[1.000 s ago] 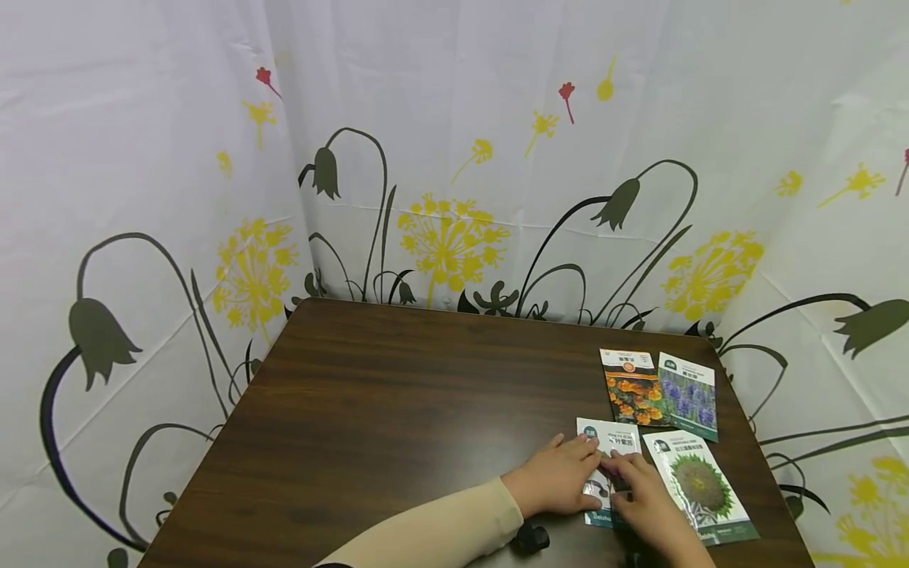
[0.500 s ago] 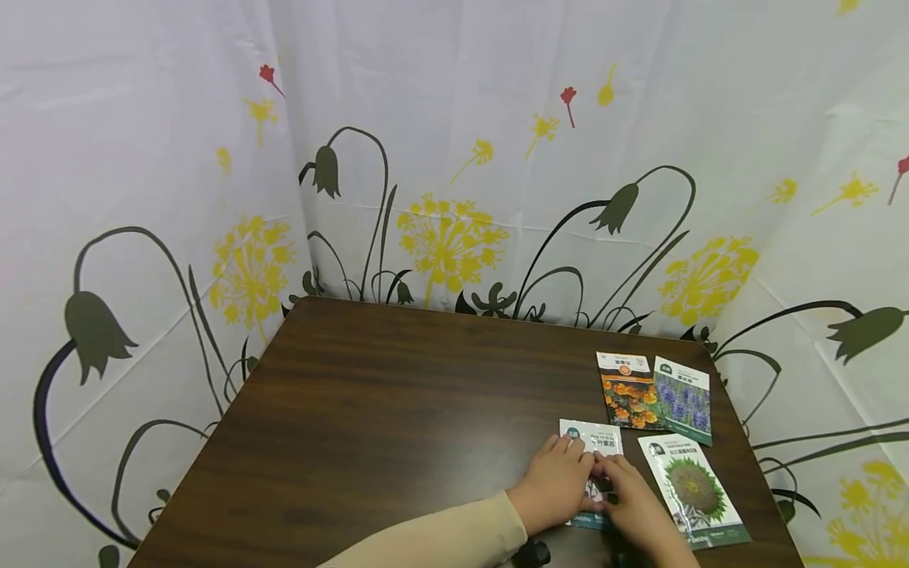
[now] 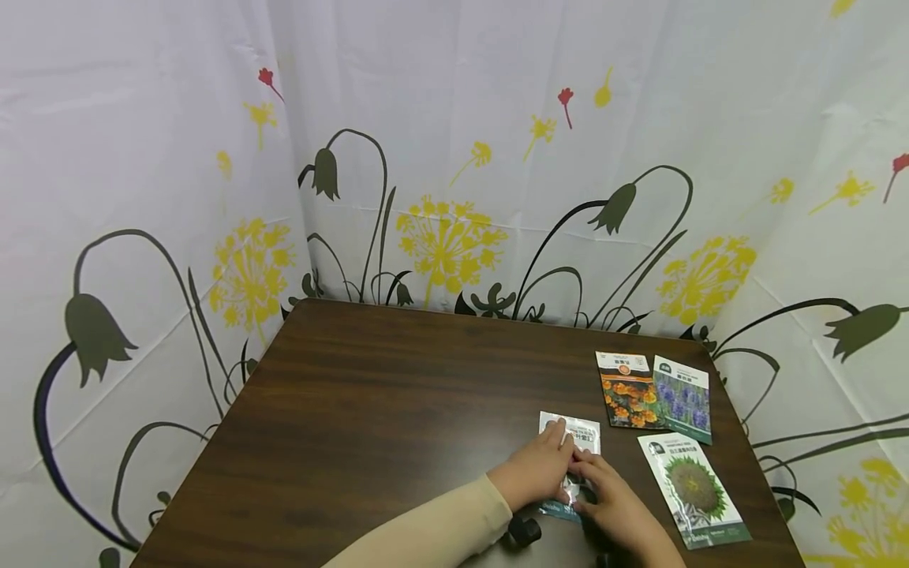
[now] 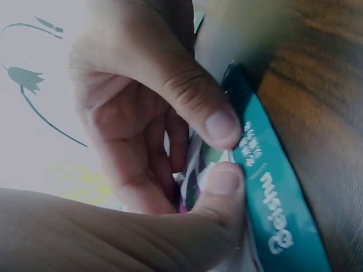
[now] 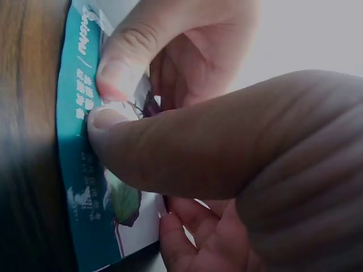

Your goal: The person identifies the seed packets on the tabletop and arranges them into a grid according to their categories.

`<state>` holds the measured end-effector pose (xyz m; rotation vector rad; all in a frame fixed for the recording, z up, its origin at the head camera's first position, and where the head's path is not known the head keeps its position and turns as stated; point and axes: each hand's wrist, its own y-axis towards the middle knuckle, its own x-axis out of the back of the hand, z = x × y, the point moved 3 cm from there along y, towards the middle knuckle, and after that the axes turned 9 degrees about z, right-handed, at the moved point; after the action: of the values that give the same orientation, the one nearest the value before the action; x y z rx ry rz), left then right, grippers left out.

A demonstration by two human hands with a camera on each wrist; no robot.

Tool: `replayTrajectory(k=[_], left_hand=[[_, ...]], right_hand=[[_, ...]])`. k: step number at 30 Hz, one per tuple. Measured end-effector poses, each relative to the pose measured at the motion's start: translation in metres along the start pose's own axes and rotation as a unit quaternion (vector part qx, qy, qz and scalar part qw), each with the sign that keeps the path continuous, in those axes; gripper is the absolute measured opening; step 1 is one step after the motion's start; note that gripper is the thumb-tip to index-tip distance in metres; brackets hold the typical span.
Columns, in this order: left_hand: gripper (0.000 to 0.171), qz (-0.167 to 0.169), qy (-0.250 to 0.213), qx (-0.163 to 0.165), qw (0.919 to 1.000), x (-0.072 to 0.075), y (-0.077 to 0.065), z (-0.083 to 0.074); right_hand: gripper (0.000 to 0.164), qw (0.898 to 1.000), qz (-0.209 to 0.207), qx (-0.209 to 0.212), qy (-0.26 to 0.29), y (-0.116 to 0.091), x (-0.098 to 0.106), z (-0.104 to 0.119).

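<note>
A seed packet (image 3: 586, 435), white with a teal bottom band, lies near the table's front right under both hands. My left hand (image 3: 534, 472) comes in from the left with a pale sleeve and pinches the packet. From the right, my right hand (image 3: 609, 498) pinches it too. The left wrist view shows both thumbs side by side on the packet (image 4: 278, 204) just above its teal band, fingers curled in behind. Seen from the right wrist, a green and purple leaf shows on the packet (image 5: 127, 201) beside the thumbs. The hands cover its middle.
On the right side lie a packet with a green sunflower head (image 3: 696, 485), an orange-flower packet (image 3: 628, 394) and a purple-flower packet (image 3: 682, 402) that overlap slightly. The brown wooden table (image 3: 398, 394) backs onto a flower-printed curtain (image 3: 454, 102).
Both hands have moved left with the seed packet, away from the sunflower packet, so the gap between the two packets is wider. The other packets keep their places.
</note>
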<state>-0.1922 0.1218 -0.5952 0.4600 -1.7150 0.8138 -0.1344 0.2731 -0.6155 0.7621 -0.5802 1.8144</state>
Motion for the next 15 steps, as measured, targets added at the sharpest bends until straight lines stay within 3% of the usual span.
replayTrajectory(k=[6,10,12,15], left_hand=[[0.103,0.022,0.045,0.012,0.9987,0.004,-0.003,0.004],[0.099,0.022,0.069,0.004,0.9973,0.005,-0.004,0.008],[0.100,0.023,0.060,-0.005,0.9979,0.005,-0.004,0.011],[0.107,0.030,-0.034,-0.011,0.9989,0.003,-0.006,0.019]], right_hand=[[0.050,0.999,0.000,0.000,-0.032,0.010,-0.010,0.009],[0.054,0.999,-0.003,-0.028,-0.024,0.016,-0.019,0.018],[0.056,0.999,-0.004,-0.038,-0.028,0.017,-0.021,0.022],[0.056,0.998,-0.010,-0.045,-0.030,0.018,-0.024,0.025]])
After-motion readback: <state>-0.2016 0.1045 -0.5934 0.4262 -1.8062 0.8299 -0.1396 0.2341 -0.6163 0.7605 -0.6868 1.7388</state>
